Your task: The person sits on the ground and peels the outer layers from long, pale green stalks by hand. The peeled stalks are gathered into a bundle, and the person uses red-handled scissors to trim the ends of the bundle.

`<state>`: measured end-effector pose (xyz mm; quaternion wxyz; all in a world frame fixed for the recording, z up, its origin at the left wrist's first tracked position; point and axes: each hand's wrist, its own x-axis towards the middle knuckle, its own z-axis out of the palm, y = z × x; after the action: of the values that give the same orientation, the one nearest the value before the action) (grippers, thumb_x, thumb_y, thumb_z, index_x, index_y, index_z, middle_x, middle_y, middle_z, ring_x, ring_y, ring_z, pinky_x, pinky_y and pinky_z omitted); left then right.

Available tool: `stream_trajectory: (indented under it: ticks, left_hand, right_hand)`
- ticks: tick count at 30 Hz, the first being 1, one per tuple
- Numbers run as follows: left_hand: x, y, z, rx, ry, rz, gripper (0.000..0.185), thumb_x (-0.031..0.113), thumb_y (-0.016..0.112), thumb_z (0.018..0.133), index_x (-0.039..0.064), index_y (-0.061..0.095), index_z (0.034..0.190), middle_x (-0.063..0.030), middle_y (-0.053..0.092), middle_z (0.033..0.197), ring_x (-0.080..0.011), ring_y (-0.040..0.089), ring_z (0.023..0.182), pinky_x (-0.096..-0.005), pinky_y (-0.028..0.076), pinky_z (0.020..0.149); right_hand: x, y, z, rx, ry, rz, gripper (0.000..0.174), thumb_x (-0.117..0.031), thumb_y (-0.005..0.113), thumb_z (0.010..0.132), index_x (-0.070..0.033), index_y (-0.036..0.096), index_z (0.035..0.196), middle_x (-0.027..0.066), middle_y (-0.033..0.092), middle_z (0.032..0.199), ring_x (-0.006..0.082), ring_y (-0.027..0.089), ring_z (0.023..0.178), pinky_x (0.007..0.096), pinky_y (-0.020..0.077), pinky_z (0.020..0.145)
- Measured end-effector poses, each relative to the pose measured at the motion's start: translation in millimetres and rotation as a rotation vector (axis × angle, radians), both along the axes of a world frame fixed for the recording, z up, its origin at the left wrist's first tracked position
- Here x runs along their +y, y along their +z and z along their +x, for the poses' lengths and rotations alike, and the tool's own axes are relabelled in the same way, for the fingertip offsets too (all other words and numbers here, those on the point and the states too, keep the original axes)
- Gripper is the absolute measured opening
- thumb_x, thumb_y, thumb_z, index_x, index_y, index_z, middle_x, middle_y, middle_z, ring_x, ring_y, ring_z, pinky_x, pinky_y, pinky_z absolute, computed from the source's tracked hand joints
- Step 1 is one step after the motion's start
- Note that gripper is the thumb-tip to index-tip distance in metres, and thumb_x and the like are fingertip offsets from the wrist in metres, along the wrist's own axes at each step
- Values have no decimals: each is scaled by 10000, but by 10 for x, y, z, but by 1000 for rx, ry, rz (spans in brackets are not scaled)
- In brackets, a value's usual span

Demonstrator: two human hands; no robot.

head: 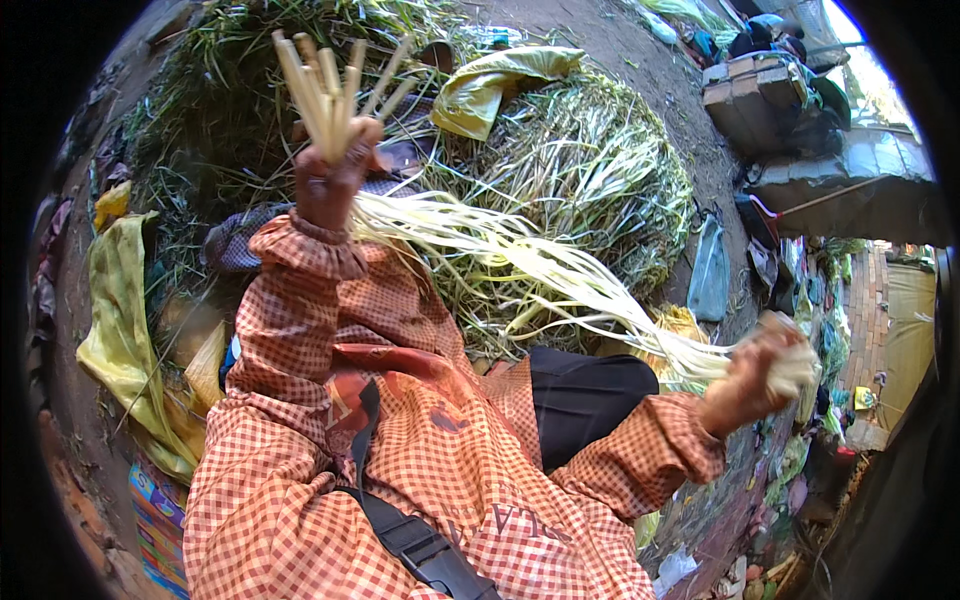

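My left hand (334, 176), raised at the upper left, grips a bunch of thick pale plant stems (330, 97) whose blunt ends fan out above the fist. From near that hand, a long hank of thin whitish-yellow plant strands (517, 255) stretches across to the right. My right hand (757, 375), blurred, is closed around the other end, and a pale tuft (793, 371) sticks out past its fingers. Whether the stems and strands are the same plants is hidden in the left fist. Below the strands are my red-checked smock (420, 420) and a dark-covered knee (592, 397).
A heap of cut green stalks (600, 165) lies ahead, under a yellow plastic sheet (499, 86). Loose grass (225, 90) covers the upper left. A yellow sack (116, 322) lies left. Right are a blue bag (709, 266), a broom (817, 199) and a brick-built block (757, 97).
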<state>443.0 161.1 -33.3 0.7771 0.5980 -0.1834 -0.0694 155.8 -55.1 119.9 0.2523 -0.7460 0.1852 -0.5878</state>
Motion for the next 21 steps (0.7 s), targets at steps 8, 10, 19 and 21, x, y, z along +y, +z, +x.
stream_trajectory:
  ticks: [8,10,19,21]
  left_hand:
    - [-237,2,-899,368,-662,-163,234,237,585,908,16,659,884,-9,567,624,-40,427,454,-186,317,395]
    - [-239,25,-1011,360,-744,-57,266,266,578,914,21,662,851,-8,578,632,-40,424,461,-189,310,416]
    - [-228,34,-1130,351,-727,110,254,283,613,890,39,680,914,10,608,733,-65,521,628,-207,423,567]
    - [-204,38,-1163,244,-781,77,238,272,632,878,41,671,913,21,595,713,-51,505,588,-197,406,526]
  right_hand:
    - [640,-1231,688,124,527,774,133,-136,643,872,-7,647,840,-27,536,696,45,448,587,204,357,499]
    - [714,-1147,719,261,602,1032,163,-159,637,879,-4,633,932,-28,532,739,30,414,588,191,343,516]
    - [692,-861,675,60,393,845,188,-154,674,841,-6,611,937,3,577,753,17,433,524,154,312,443]
    - [699,-923,674,191,482,828,156,-130,652,856,-5,625,944,21,595,808,43,496,647,191,381,547]
